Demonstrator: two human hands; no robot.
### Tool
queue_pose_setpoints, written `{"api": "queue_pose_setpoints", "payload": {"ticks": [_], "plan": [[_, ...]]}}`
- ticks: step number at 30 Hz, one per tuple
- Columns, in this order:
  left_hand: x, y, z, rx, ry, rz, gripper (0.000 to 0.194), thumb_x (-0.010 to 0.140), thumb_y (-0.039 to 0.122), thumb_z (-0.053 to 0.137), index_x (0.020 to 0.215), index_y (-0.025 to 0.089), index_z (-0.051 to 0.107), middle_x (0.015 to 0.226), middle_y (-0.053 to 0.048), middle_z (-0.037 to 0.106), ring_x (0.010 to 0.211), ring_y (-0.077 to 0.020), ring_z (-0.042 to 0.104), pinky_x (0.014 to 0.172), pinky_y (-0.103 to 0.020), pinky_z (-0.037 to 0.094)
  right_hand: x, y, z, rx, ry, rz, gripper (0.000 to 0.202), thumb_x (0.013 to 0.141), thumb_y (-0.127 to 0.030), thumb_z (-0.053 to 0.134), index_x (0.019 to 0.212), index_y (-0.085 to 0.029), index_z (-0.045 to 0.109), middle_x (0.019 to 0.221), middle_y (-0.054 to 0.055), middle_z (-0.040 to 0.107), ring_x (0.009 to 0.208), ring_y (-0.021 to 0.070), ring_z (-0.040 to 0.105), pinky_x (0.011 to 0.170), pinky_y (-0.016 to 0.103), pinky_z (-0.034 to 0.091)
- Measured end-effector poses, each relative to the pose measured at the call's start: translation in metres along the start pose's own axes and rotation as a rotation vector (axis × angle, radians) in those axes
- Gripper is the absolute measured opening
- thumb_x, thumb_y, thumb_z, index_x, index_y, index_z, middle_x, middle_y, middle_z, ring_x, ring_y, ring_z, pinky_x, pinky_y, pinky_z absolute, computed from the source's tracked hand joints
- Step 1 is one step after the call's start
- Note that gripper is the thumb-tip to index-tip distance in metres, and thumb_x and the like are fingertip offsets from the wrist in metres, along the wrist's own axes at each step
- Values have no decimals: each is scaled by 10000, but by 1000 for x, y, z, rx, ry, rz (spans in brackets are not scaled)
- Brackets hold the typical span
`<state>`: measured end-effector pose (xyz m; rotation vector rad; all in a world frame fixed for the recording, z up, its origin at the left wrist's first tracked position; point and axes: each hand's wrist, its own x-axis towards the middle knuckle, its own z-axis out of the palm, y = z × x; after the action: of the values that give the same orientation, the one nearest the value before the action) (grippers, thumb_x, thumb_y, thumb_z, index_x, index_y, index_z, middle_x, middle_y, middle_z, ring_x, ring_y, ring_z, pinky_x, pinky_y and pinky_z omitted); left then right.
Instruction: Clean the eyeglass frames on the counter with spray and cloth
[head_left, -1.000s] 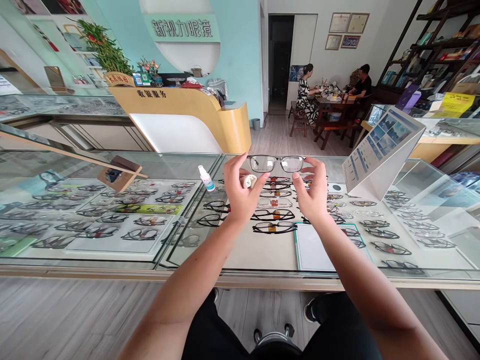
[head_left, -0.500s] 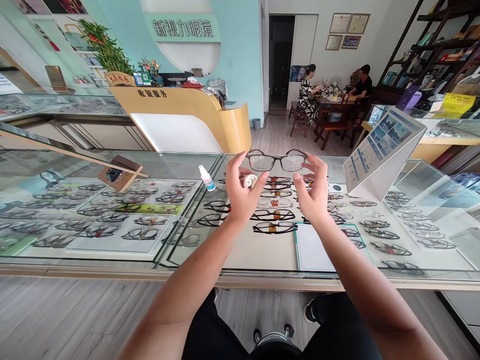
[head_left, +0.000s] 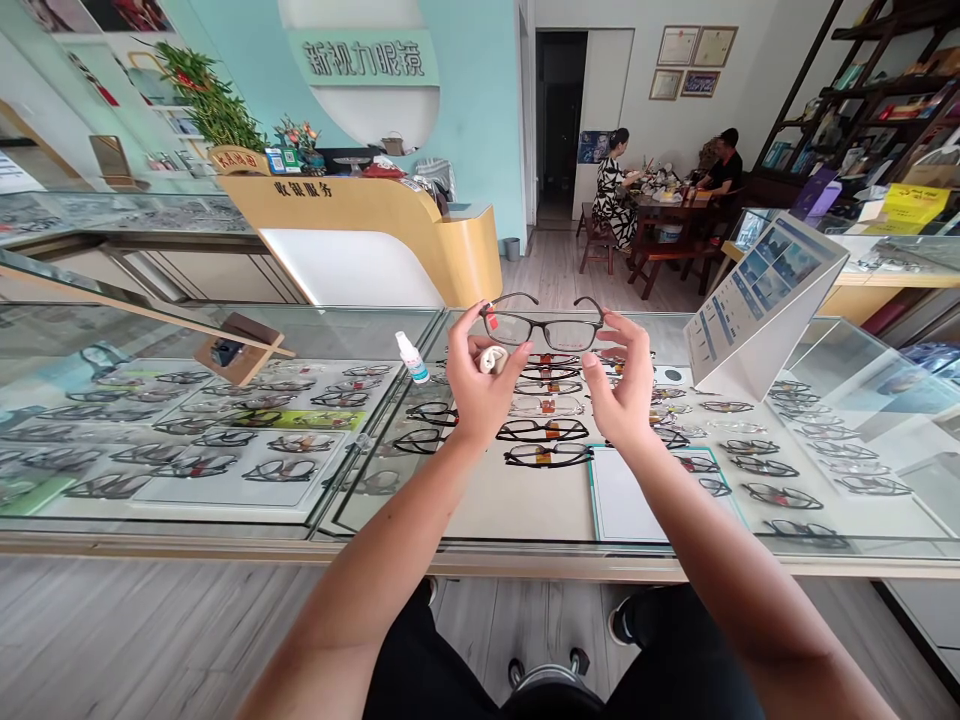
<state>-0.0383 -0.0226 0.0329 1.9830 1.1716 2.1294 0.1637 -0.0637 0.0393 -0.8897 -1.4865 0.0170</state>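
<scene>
Dark-framed glasses [head_left: 541, 328] are held up over the glass counter, temples pointing away. My left hand [head_left: 484, 385] grips their left side and also has a rolled white cloth [head_left: 493, 360] tucked in its fingers. A red tag [head_left: 491, 316] shows at the left end of the frame. At the right end, my right hand [head_left: 624, 385] has its fingertips on the frame, thumb below the lens. A small white spray bottle [head_left: 412, 358] with a blue label stands on the counter left of my left hand.
Rows of glasses [head_left: 547, 430] lie inside the display case. A wooden stand [head_left: 241, 350] is at the left, an angled sign [head_left: 765, 300] at the right. Two people sit at a far table [head_left: 660, 208].
The glasses have shifted slightly left and tilted, their right side now lower. The red tag has come into view. Both hands moved a little left with them.
</scene>
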Motion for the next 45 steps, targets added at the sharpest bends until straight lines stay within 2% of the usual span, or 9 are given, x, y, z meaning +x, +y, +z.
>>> {"api": "queue_pose_setpoints", "payload": {"ticks": [5, 11, 16, 24, 29, 33, 37, 41, 45], "plan": [[0, -2, 1, -20, -14, 5, 766, 1006, 686, 802, 1592, 259, 554, 1145, -56, 714, 800, -140, 672, 821, -345, 602, 5, -1, 0, 154, 76, 101, 320, 1137, -529, 620, 1342, -290, 676, 1396, 127, 787, 1046, 257, 784, 951, 480, 660], [2, -3, 1, -51, -55, -3, 751, 998, 699, 800, 1577, 276, 573, 1141, -53, 726, 846, -162, 712, 929, -402, 631, 11, 0, -1, 329, 38, 241, 313, 1100, -584, 660, 1150, -278, 695, 1297, 104, 841, 950, 228, 814, 914, 442, 677], [3, -5, 2, -99, -106, -9, 764, 982, 685, 825, 1578, 286, 563, 1261, -80, 741, 824, -142, 715, 934, -399, 637, 14, 1, -2, 453, 22, 279, 324, 1060, -592, 723, 1118, -274, 714, 1200, 97, 855, 994, 255, 827, 914, 454, 673], [2, -4, 2, -182, -133, -99, 755, 953, 666, 876, 1544, 284, 603, 1232, -75, 747, 833, -139, 705, 813, -318, 607, 15, -2, -4, 575, 28, 353, 293, 1031, -572, 780, 1119, -294, 757, 1088, 45, 848, 815, 187, 710, 859, 388, 607], [2, -6, 2, -191, -125, -92, 758, 940, 679, 884, 1532, 294, 608, 1386, -112, 741, 838, -137, 706, 812, -324, 609, 15, 0, -3, 586, 36, 370, 269, 1027, -549, 781, 1125, -299, 757, 1058, 35, 836, 805, 190, 690, 839, 389, 583], [1, -7, 1, -128, -97, -77, 782, 948, 706, 860, 1541, 268, 600, 1345, -112, 741, 816, -135, 682, 776, -316, 600, 16, 2, -4, 560, 20, 406, 216, 1042, -489, 743, 1116, -286, 751, 1083, 39, 831, 827, 195, 726, 849, 394, 573], [1, -3, -2, -57, -82, -13, 724, 962, 639, 867, 1518, 256, 606, 1371, -118, 730, 850, -153, 688, 763, -319, 600, 17, -1, -8, 470, -1, 408, 171, 1070, -413, 668, 1120, -277, 760, 1167, 61, 837, 997, 229, 755, 935, 412, 570], [2, 4, -5, 29, -108, 90, 678, 938, 479, 907, 1510, 261, 614, 1433, -117, 718, 872, -158, 686, 814, -336, 631, 17, -2, -11, 287, -39, 267, 174, 1064, -399, 697, 1168, -299, 793, 1234, 55, 826, 1097, 251, 738, 987, 431, 552], [2, 8, -7, 63, -195, 149, 695, 910, 394, 916, 1519, 262, 608, 1469, -122, 712, 876, -165, 707, 839, -350, 656, 17, 0, -9, 187, -170, 133, 145, 1065, -396, 724, 1087, -299, 830, 1263, 72, 827, 1263, 301, 733, 1106, 501, 531]]}}
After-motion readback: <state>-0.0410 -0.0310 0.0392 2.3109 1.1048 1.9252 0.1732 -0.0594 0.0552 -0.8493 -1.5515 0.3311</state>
